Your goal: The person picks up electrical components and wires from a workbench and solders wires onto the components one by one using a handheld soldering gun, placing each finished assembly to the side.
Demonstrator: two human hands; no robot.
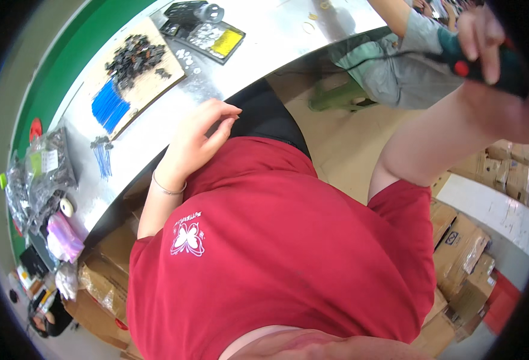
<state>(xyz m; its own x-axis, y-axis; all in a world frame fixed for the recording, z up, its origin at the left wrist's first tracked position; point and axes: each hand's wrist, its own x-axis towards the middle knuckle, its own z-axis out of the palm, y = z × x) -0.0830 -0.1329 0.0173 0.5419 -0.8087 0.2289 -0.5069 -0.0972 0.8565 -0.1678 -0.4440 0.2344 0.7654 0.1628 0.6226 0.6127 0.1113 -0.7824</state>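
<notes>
From the head camera, the left hand (pixel 201 135) hovers at the near edge of the metal table (pixel 264 42), its fingers loosely curled with thumb and fingertips pinched together; whether anything small sits between them cannot be told; a thin bracelet (pixel 167 189) circles that wrist. The right hand (pixel 483 39) is raised high at the upper right, clenched around a dark green power tool (pixel 465 60) with a red button (the tool is up in the air, well apart from the table). On the table, beyond the left hand, a wooden board (pixel 147 84) carries a heap of small black parts (pixel 135 57) and a bundle of blue wires (pixel 109 107); a few more blue wires (pixel 102 157) lie just off the board; a shallow tray (pixel 213 39) with a yellow patch stands farther back. Cardboard boxes (pixel 465 252) are stacked at the lower right, and the red shirt (pixel 276 252) fills the middle.
</notes>
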